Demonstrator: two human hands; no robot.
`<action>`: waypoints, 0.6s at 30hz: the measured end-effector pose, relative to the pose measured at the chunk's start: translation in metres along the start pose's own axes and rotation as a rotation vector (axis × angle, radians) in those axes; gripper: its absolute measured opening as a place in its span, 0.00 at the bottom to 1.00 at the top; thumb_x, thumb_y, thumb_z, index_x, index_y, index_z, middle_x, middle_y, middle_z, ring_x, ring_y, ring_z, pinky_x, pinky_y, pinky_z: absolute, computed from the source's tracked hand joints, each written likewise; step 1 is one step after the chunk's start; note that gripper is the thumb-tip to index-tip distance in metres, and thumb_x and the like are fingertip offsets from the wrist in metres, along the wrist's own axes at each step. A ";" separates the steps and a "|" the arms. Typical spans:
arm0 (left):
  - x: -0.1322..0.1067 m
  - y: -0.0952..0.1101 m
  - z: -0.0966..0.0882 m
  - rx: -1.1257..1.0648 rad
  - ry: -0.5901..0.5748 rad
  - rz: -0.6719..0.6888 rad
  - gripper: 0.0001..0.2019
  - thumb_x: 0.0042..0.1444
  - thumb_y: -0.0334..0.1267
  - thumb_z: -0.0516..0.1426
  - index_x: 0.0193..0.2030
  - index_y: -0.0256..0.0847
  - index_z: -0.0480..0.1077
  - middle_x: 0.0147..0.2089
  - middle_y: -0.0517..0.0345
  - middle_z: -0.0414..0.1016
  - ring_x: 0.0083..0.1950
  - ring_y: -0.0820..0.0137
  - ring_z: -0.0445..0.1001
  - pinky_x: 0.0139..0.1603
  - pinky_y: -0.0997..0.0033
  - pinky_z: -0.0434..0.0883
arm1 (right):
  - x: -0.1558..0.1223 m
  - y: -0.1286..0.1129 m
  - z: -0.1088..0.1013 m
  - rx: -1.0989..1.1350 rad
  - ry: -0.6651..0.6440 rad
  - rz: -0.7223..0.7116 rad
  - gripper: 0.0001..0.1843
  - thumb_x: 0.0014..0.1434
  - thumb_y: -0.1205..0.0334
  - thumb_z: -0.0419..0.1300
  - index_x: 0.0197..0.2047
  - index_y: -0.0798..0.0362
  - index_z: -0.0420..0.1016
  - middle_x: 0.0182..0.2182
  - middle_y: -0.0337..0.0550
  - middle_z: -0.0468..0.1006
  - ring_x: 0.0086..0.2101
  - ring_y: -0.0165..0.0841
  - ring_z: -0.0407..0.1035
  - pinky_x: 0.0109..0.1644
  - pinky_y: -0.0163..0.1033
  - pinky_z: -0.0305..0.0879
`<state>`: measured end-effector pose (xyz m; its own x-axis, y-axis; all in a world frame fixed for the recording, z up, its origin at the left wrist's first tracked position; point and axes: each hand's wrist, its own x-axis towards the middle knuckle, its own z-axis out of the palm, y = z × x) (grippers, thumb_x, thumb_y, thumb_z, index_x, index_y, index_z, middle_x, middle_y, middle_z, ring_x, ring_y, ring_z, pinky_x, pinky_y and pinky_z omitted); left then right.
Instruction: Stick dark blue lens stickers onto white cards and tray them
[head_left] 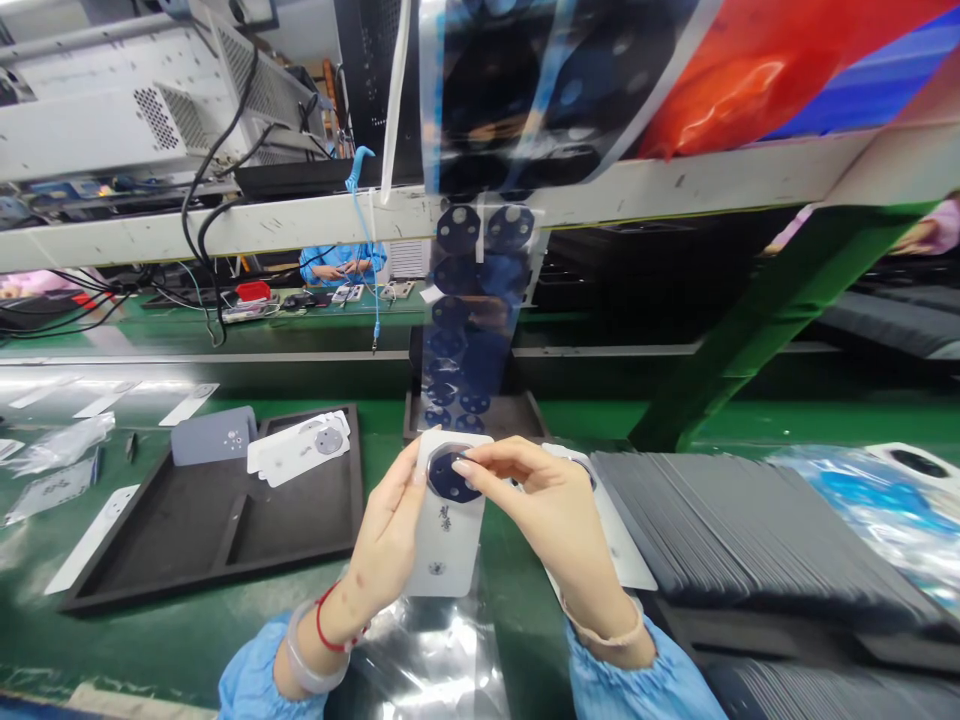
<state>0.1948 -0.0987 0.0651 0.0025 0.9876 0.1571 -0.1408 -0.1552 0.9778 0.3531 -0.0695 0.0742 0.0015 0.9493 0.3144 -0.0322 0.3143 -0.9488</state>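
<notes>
While the left hand (394, 535) holds the white panel (444, 545) by its left edge, the right hand (551, 515) comes to its top end from about 2 o'clock. The panel is in the middle of the view, in front of the person, with its top toward 12 o'clock. Near that top is a dark patch (445, 482) with a shiny rim around it. The right thumb and finger are narrow, nearly together, on the patch; I cannot tell if they pinch it or just press it. To do this well, I think the left hand should keep the panel very still, and the right should match the patch to the rim, then push softly and evenly. Nails could scratch it. Clear plastic (435, 665) lies at 6 o'clock. A black tray (292, 560) is at 9, and a stack of gray sheets (720, 520) is at 3. Farther off, at 12, hangs a strip of dark rounds (480, 300).
</notes>
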 end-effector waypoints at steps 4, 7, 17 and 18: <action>0.000 0.002 0.000 0.014 -0.006 -0.010 0.18 0.68 0.49 0.55 0.61 0.48 0.74 0.56 0.59 0.81 0.56 0.64 0.78 0.57 0.72 0.74 | -0.001 0.001 0.000 -0.008 0.007 -0.011 0.04 0.52 0.58 0.74 0.30 0.46 0.84 0.28 0.37 0.81 0.29 0.32 0.73 0.37 0.37 0.73; 0.000 0.002 0.000 0.033 0.007 -0.007 0.18 0.68 0.49 0.55 0.60 0.49 0.75 0.57 0.59 0.81 0.55 0.65 0.79 0.55 0.73 0.74 | -0.002 0.001 0.001 -0.021 0.016 -0.013 0.04 0.52 0.58 0.74 0.30 0.46 0.84 0.29 0.37 0.81 0.29 0.32 0.73 0.37 0.37 0.73; -0.002 0.003 -0.003 0.088 0.021 -0.009 0.17 0.68 0.49 0.55 0.60 0.50 0.75 0.60 0.59 0.79 0.57 0.65 0.78 0.57 0.74 0.73 | -0.003 0.001 0.002 -0.004 0.015 -0.002 0.05 0.52 0.57 0.74 0.31 0.47 0.84 0.30 0.38 0.82 0.30 0.33 0.74 0.38 0.38 0.74; -0.002 0.004 -0.002 0.084 0.020 -0.008 0.17 0.68 0.48 0.55 0.59 0.50 0.75 0.60 0.60 0.79 0.56 0.65 0.78 0.56 0.74 0.74 | -0.003 0.000 0.002 0.001 0.014 0.003 0.05 0.52 0.57 0.74 0.31 0.47 0.84 0.29 0.38 0.82 0.30 0.33 0.74 0.37 0.39 0.74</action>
<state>0.1921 -0.1014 0.0683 -0.0166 0.9890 0.1468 -0.0572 -0.1475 0.9874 0.3509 -0.0719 0.0731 0.0155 0.9501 0.3115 -0.0329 0.3119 -0.9496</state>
